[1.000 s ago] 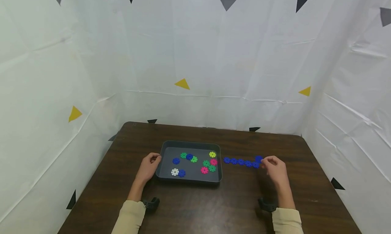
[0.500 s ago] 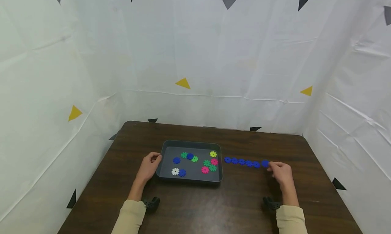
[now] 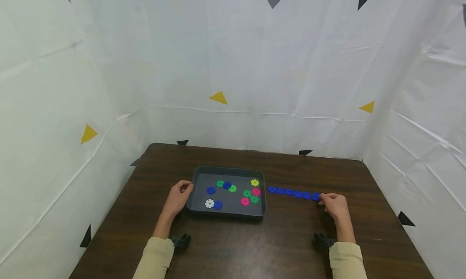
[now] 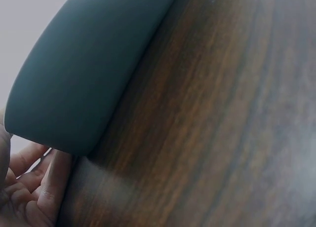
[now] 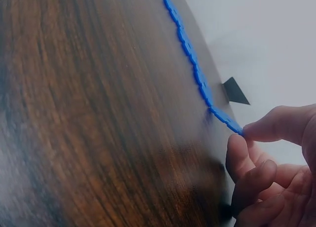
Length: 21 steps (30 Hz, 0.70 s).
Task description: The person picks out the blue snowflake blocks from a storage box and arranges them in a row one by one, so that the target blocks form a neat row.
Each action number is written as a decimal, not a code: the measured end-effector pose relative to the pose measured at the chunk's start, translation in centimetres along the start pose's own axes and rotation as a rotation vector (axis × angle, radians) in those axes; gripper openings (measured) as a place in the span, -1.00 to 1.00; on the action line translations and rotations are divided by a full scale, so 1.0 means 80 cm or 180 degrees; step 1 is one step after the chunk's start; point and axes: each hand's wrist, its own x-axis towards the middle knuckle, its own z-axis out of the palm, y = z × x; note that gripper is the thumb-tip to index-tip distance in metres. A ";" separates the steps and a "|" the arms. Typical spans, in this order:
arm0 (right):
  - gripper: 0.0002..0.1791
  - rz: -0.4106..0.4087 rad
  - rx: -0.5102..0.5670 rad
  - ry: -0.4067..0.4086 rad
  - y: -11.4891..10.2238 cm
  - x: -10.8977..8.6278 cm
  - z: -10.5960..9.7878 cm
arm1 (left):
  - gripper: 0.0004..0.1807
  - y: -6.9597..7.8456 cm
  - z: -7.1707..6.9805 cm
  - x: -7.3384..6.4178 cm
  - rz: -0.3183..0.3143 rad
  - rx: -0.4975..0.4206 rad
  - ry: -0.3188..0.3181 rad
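A blue flower-shaped notched disc (image 3: 315, 196) is pinched between the thumb and forefinger of my right hand (image 3: 336, 207). It meets the right end of a row of several matching blue discs (image 3: 289, 192) lying on the table. In the right wrist view this held disc (image 5: 228, 120) slopes up from the row toward the fingertips. My left hand (image 3: 178, 198) holds the left rim of a dark grey tray (image 3: 226, 213). From the left wrist, the tray's outer wall (image 4: 89, 64) shows, with curled fingers (image 4: 52, 182) against its end and the thumb partly out of frame.
Loose discs lie in the tray: blue (image 3: 211, 190), green (image 3: 247, 193), pink (image 3: 245, 201), a white one (image 3: 209, 203) and a yellow one (image 3: 255, 182). The dark wooden table (image 3: 284, 246) ends at the back against white sheeting (image 3: 233, 60) with triangles.
My right hand has moved slightly right with its blue disc, from above the row's end down to it, closing the gap seen half a second ago. The left hand stays at the tray.
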 end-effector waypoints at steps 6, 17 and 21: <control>-0.49 -0.0010 -0.0035 -0.0015 0.003 0.004 0.001 | -0.58 0.002 0.001 -0.001 -0.0010 -0.0014 -0.0010; -0.50 0.0019 -0.0163 0.0102 0.001 0.001 0.003 | -0.58 0.002 0.001 -0.001 -0.0028 -0.0025 -0.0022; -0.53 0.0018 -0.0166 0.0128 -0.001 -0.001 0.005 | -0.58 0.001 0.001 0.000 -0.0016 -0.0042 -0.0021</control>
